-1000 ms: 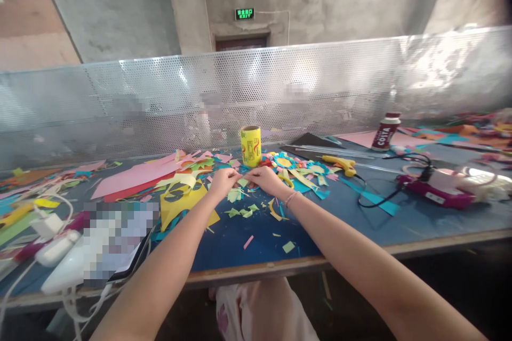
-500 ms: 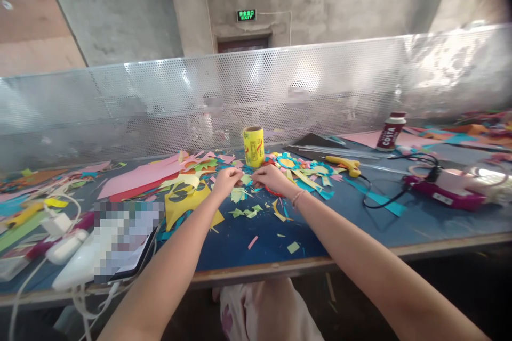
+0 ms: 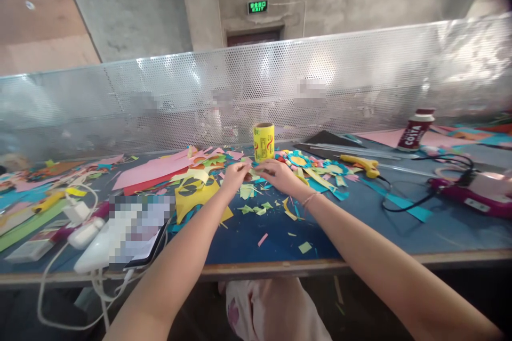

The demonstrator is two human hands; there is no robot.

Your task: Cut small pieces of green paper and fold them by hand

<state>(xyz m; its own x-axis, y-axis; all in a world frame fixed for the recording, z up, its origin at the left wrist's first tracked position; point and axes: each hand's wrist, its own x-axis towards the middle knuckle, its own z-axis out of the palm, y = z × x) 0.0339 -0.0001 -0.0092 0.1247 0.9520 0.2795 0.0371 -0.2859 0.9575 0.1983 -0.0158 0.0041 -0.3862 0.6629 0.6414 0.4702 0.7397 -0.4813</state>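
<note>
My left hand (image 3: pixel 237 177) and my right hand (image 3: pixel 277 175) face each other above the middle of the table, fingertips almost meeting. Both are closed in a pinch; whatever lies between the fingertips is too small to make out. Just behind them stands a yellow tape roll (image 3: pixel 264 143), upright on its end. Green paper scraps (image 3: pixel 256 209) are strewn below my hands. A yellow paper sheet with cut-out holes (image 3: pixel 192 203) lies left of my left hand. Blue paper flowers with yellow centres (image 3: pixel 298 161) lie beyond my right hand.
A yellow glue gun (image 3: pixel 362 164) with a black cord lies to the right, near a purple power strip (image 3: pixel 460 197) and a dark red bottle (image 3: pixel 416 130). On the left are a tablet (image 3: pixel 146 234), white cables and pink paper (image 3: pixel 152 168). A perforated metal screen (image 3: pixel 180 101) runs behind the table.
The whole view has shifted, so things appear slightly further right. My hands remain pinched together in front of the tape roll, with only slight finger movement.
</note>
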